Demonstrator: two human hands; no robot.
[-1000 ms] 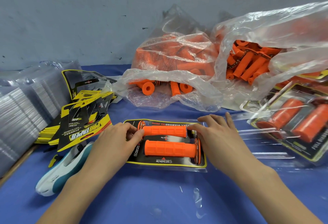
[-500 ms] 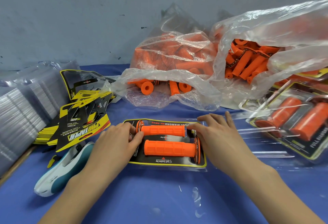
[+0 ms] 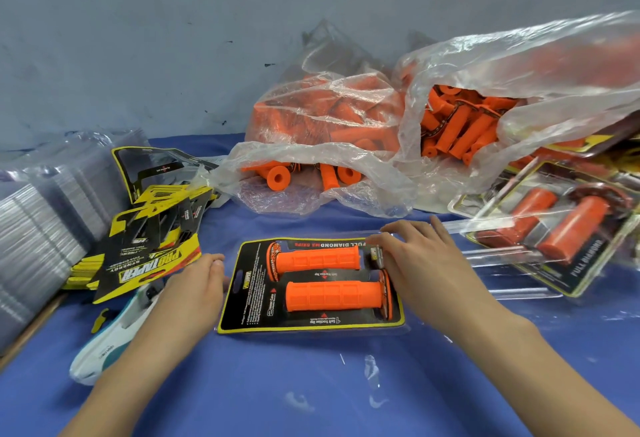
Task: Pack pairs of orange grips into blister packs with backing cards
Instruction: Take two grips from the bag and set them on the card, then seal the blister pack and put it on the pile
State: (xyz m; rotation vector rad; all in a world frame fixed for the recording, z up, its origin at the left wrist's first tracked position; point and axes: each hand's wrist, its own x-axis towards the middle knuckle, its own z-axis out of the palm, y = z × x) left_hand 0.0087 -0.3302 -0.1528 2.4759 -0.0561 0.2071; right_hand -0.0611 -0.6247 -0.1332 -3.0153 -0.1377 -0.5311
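Note:
A black and yellow backing card [image 3: 242,298] lies flat on the blue table, in a clear blister pack. Two orange grips lie on it side by side: the far grip [image 3: 317,261] and the near grip [image 3: 334,295]. My left hand [image 3: 195,286] rests at the card's left edge, fingers loosely bent, touching the pack's side. My right hand [image 3: 420,263] lies over the right end of the card with fingers spread on the blister's far right corner. The clear lid of the blister [image 3: 502,256] lies open to the right.
Two clear bags of loose orange grips [image 3: 346,131] [image 3: 464,124] stand at the back. A finished pack [image 3: 561,228] lies at right. Loose backing cards [image 3: 149,249] and stacks of clear blisters [image 3: 38,228] sit at left. A white and teal tool [image 3: 110,336] lies near my left forearm.
My left hand has slid off the far grip's left end to the card's left edge. My right hand stays at the right end.

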